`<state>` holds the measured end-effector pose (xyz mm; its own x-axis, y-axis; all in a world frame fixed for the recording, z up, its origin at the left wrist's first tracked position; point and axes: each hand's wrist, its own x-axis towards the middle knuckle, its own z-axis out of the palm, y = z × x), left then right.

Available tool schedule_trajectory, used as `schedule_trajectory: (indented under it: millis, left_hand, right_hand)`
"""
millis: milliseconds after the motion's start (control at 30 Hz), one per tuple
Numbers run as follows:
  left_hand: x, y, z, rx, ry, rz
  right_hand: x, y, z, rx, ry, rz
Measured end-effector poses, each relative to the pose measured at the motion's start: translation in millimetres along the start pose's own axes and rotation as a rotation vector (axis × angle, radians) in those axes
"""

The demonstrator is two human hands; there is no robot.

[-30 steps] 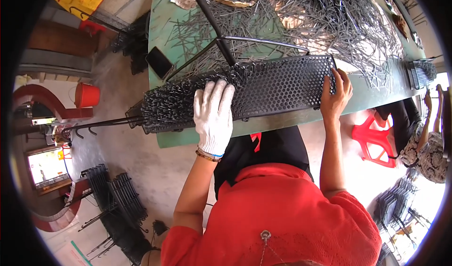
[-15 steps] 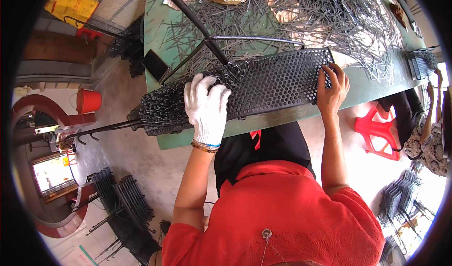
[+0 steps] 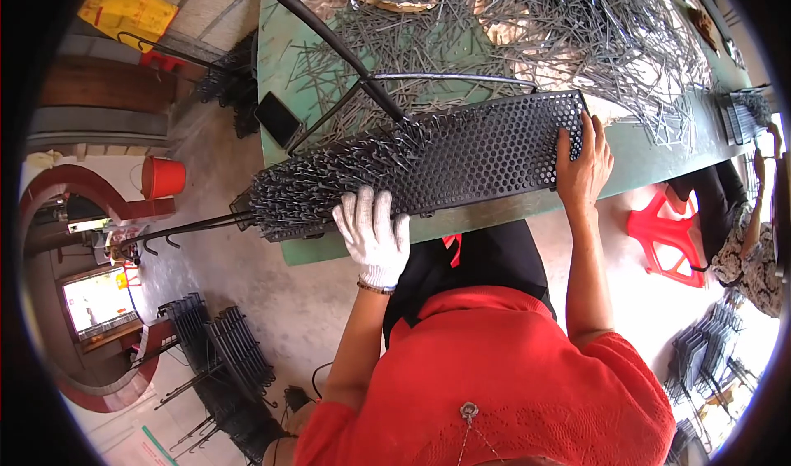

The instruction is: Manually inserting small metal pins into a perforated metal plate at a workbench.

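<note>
A long black perforated panel lies across the near edge of the green table, its left half packed with many thin dark rods standing in the holes. My left hand, in a white knit glove, lies at the panel's near edge, beside the rods. Its fingers are stretched out and point away from me, with nothing seen in them. At the right end, my bare right hand grips the panel. The thumb is on the top face and the fingers go along the right edge.
Loose thin rods are heaped over the table. A black bar rises from the panel, and a phone-like dark slab lies left of it. A red stool and another person are at right; black racks stand lower left.
My left hand has come back toward me, off the rods to the panel's near edge, and its fingers have straightened. My right hand's fingers have shifted from the top face to the right edge.
</note>
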<state>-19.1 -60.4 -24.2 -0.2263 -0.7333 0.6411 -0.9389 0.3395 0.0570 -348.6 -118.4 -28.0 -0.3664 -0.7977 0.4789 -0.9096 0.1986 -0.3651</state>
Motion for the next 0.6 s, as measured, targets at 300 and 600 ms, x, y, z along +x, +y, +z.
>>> schedule_trajectory:
  millis: [300, 600]
  left_hand:
    - [6, -2, 19, 0.203, 0.006, -0.006]
    - [30, -13, 28, 0.155, -0.036, -0.028]
  right_hand:
    - [0, -1, 0, -0.055, -0.039, 0.054]
    - [6, -12, 3, -0.079, -0.058, 0.105]
